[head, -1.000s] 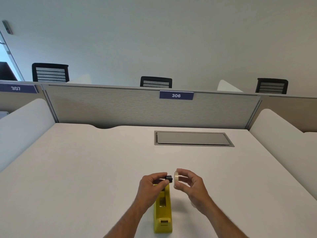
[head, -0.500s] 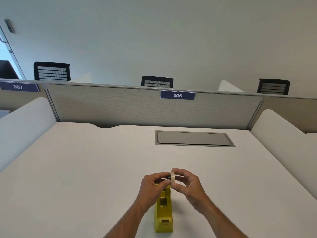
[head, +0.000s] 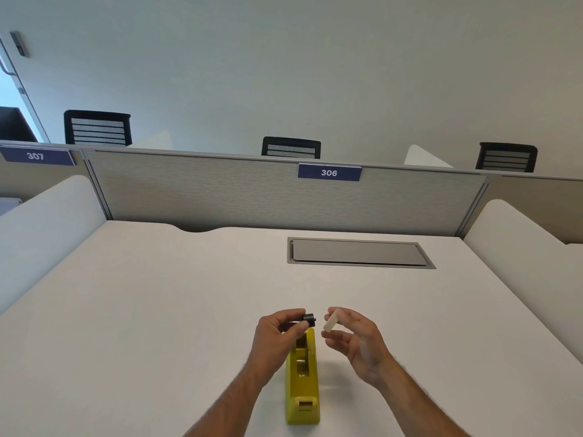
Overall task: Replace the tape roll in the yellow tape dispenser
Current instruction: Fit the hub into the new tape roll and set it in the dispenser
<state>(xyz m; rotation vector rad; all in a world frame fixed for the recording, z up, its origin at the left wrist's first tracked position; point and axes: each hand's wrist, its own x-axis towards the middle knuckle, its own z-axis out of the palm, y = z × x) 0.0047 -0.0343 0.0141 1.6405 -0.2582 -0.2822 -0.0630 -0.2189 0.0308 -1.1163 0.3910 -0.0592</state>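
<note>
A pale tape roll (head: 331,323) is held up above a white desk (head: 157,310), just right of a small black spindle (head: 309,319) and not touching it, with the empty yellow tape dispenser (head: 302,380) standing on the desk directly below and between the forearms. The roll could be missed or dropped if it is brought tilted onto the spindle, since it is seen edge-on and at an angle, and only fingertip grips are used. The left hand (head: 277,337) is closed narrowly, thumb and forefinger pinching the spindle, while the right hand (head: 356,339) is half open, the roll pinched between thumb and upper fingertips (head: 342,313) and the other fingers loosely spread.
</note>
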